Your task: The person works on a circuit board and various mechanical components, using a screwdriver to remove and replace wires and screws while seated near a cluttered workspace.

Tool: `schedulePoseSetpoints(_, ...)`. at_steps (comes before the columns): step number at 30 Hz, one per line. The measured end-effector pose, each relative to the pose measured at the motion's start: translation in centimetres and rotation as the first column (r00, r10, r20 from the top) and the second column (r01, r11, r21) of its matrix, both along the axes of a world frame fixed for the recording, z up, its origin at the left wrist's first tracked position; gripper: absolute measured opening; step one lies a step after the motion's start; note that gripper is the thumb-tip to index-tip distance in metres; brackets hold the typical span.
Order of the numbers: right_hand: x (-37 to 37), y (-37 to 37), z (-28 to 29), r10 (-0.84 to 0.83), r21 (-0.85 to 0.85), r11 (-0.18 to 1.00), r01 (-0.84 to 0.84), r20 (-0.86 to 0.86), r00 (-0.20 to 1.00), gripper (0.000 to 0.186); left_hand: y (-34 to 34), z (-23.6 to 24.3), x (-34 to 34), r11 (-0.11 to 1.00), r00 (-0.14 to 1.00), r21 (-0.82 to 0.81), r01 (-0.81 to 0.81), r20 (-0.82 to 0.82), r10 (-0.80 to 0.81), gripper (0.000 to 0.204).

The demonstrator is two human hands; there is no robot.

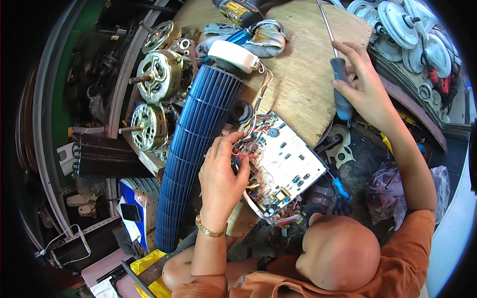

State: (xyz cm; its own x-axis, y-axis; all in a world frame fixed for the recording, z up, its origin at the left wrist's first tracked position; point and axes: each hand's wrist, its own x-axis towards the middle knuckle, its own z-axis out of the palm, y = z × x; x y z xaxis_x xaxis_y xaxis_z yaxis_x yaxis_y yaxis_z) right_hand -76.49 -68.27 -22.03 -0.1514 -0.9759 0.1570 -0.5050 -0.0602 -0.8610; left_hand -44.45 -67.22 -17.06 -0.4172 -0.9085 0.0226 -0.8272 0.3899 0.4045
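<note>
A white circuit board with many small components lies tilted at the middle of the view. My left hand, with a gold bracelet at the wrist, has thumb and fingers closed around coloured wires at the board's left edge. Those wires run up to a white round motor at the top of a long blue cylindrical fan blower. Over to the right, my right hand grips a screwdriver by its blue-grey handle, its metal shaft pointing up and away.
Several metal motors with shafts stand left of the blower. A yellow-and-black power drill and a grey cloth lie on the wooden tabletop. White plastic pulleys pile up at far right. A small blue screwdriver lies below the board.
</note>
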Motion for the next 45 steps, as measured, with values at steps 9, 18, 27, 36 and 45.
schedulePoseSetpoints(9, 2.9, -0.4, -1.1, -0.213, -0.259, 0.964, 0.064, -0.604, 0.768, 0.046, -0.8, -0.9, 0.4, 0.997, 0.979, 0.036, -0.064, -0.191, 0.069, 0.034)
schedulePoseSetpoints(18, 10.2, 3.0, -0.2, 0.134, -0.120, 0.963, -0.242, -0.567, 0.813, 0.056, -1.1, -2.0, 1.2, 0.982, 0.810, 0.110, -0.152, -0.556, 0.187, 0.020)
schedulePoseSetpoints(27, 10.8, 3.8, -0.6, -0.026, -0.378, 0.906, -0.190, -0.499, 0.866, 0.049, 3.6, 0.0, 3.3, 0.990, 0.996, 0.113, 0.081, -0.048, -0.076, 0.122)
schedulePoseSetpoints(36, 10.9, 13.8, -3.5, -0.136, 0.244, 0.969, 0.030, 0.429, 0.893, 0.041, 7.0, -0.9, 6.5, 0.930, 0.831, 0.286, -0.229, -0.440, 0.340, 0.092)
schedulePoseSetpoints(45, 10.1, 12.2, -2.7, -0.315, 0.318, 0.943, 0.102, 0.745, 0.588, 0.030, 6.7, 4.6, 10.4, 0.976, 0.957, 0.104, -0.193, -0.199, 0.211, 0.026)
